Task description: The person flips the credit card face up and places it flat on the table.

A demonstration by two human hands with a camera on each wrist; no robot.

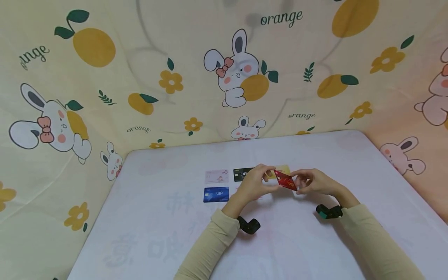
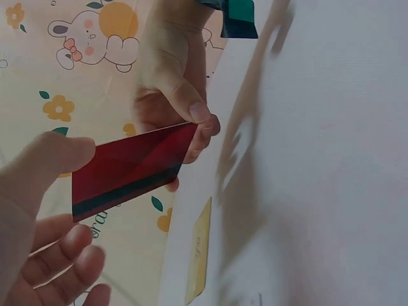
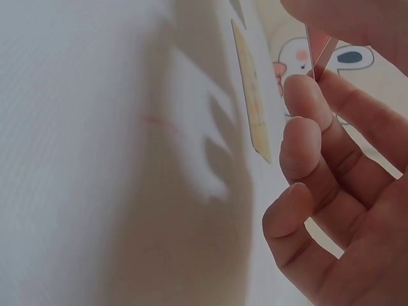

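A red card [image 1: 286, 180] is held tilted above the table between both hands. My left hand [image 1: 252, 184] grips its left end, with the thumb on one edge in the left wrist view. My right hand [image 1: 316, 182] pinches the opposite corner between thumb and fingertips. The card's back, with a dark stripe, faces the left wrist camera. Behind the red card lies a yellow card [image 1: 283, 170], partly covered by it. Most of the red card is out of sight in the right wrist view, where only a sliver shows by the fingers.
On the white table [image 1: 147, 217] lie a pale pink card [image 1: 216, 176], a blue VIP card [image 1: 216, 194] and a black card [image 1: 239, 175] partly hidden by the left hand. A pinkish thing barely shows under that hand. A patterned cloth [image 1: 196, 46] hangs behind the table.
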